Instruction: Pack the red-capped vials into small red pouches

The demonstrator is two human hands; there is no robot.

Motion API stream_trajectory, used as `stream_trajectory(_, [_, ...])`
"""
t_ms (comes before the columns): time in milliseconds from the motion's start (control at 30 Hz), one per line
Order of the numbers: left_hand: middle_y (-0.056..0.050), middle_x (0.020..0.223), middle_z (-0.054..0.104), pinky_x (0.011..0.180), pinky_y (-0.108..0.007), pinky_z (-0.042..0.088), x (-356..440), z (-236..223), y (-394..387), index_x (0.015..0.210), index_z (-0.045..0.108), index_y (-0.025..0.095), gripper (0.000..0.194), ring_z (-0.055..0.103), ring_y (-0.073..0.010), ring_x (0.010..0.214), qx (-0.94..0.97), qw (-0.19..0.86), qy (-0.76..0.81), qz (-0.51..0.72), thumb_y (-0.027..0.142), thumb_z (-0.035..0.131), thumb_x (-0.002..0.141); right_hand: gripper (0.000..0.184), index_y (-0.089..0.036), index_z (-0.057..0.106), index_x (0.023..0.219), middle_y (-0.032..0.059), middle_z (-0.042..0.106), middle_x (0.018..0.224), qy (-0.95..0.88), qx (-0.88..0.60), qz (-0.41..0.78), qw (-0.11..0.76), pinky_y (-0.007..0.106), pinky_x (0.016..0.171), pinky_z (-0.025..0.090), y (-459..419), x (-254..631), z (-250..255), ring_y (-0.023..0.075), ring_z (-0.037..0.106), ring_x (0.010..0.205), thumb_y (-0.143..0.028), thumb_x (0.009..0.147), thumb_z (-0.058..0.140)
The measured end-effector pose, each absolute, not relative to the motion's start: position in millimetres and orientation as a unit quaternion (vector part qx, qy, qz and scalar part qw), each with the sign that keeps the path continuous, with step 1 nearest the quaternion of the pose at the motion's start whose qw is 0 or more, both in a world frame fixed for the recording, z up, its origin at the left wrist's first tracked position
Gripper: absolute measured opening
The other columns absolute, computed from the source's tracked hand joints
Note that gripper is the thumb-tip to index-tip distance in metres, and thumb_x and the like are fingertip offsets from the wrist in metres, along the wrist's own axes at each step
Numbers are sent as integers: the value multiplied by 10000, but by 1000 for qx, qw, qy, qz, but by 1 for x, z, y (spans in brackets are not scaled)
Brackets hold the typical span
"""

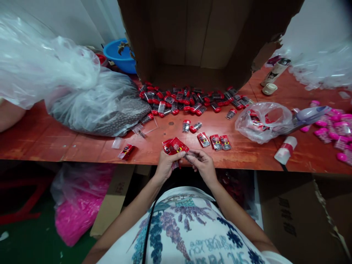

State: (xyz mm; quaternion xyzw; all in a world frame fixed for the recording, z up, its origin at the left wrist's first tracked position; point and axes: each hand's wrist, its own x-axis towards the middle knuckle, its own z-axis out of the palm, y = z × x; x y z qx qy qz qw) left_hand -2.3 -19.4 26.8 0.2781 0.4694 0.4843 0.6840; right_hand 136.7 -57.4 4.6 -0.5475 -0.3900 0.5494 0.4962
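Observation:
Just in front of the table edge, my left hand (166, 164) is closed on red printed packets (176, 146), fanned a little apart. My right hand (202, 163) is pinched at the packets' right corner; what lies between its fingertips is too small to make out. Beyond my hands, two small clear containers with red caps (186, 126) rest on the table. Three filled red packets (216, 142) lie to their right. A further red packet stack (126, 151) sits to the left of my hands.
A large open carton (192, 36) stands behind a heap of red-capped containers (181, 99). At left is a plastic sack of dark pieces (104, 102). To the right are a clear bag with red packets (264, 121), a white roll (286, 149) and pink-capped containers (339, 128).

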Motion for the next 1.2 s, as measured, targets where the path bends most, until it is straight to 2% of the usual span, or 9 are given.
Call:
stream_trajectory(133, [4,633,649,410,-182,425,0,26,-21,727,674,114,247,518,-72,448,286,677,494,464,214,825,559,340,-208,636,1040,-5,630,774,-430,-549,495,518,180,404,388,-56,135,4,79,494,523,-364,746,702])
stream_trajectory(233, [-1,626,651,391,-189,415,-1,26,-20,738,680,113,253,507,-75,428,296,679,504,444,241,821,571,418,-249,580,1158,-30,590,770,-415,-520,539,516,177,394,396,-54,136,2,72,483,499,-358,767,678])
stream_trajectory(367, [10,607,652,433,-199,444,-5,25,-16,721,668,133,267,550,-95,461,276,668,512,464,230,836,538,568,-305,511,1291,-5,619,957,-453,-455,601,476,196,494,478,-52,142,-5,97,550,639,-311,753,693])
stream_trajectory(533, [-17,619,670,395,-186,394,-7,25,-15,708,680,120,257,533,-88,435,283,661,534,446,241,832,539,476,-292,549,1274,31,634,1106,-500,-462,566,464,235,578,524,-53,146,-13,154,603,796,-284,804,627])
stream_trajectory(733, [22,567,619,404,-194,396,-3,28,-15,645,635,131,268,508,-83,429,285,653,532,458,222,843,503,424,-294,554,1271,40,631,1167,-594,-504,424,462,337,906,494,-57,143,-15,195,599,1043,-218,854,555])
stream_trajectory(833, [26,595,626,498,-210,464,0,26,-16,657,617,133,272,555,-98,500,297,620,517,510,204,835,512,421,-285,539,1286,55,618,1198,-610,-515,381,466,359,976,452,-61,140,-13,202,580,1095,-221,870,535])
stream_trajectory(933, [16,624,644,573,-241,505,3,26,-18,688,622,127,292,593,-118,550,301,612,508,527,192,839,502,404,-272,546,1258,55,636,1147,-564,-521,423,481,353,914,496,-63,136,-13,198,608,1027,-237,855,556])
stream_trajectory(1067, [-13,665,665,558,-275,526,4,29,-22,746,638,120,316,617,-146,554,283,674,490,475,216,838,521,492,-272,489,1264,22,655,916,-423,-489,569,508,274,605,552,-60,133,-15,177,648,786,-290,794,632])
stream_trajectory(1200, [-1,638,647,494,-228,484,5,25,-24,729,637,119,295,579,-113,502,280,685,483,468,218,835,533,512,-281,493,1278,17,649,907,-425,-489,568,507,282,639,551,-59,134,-15,171,643,783,-269,787,636])
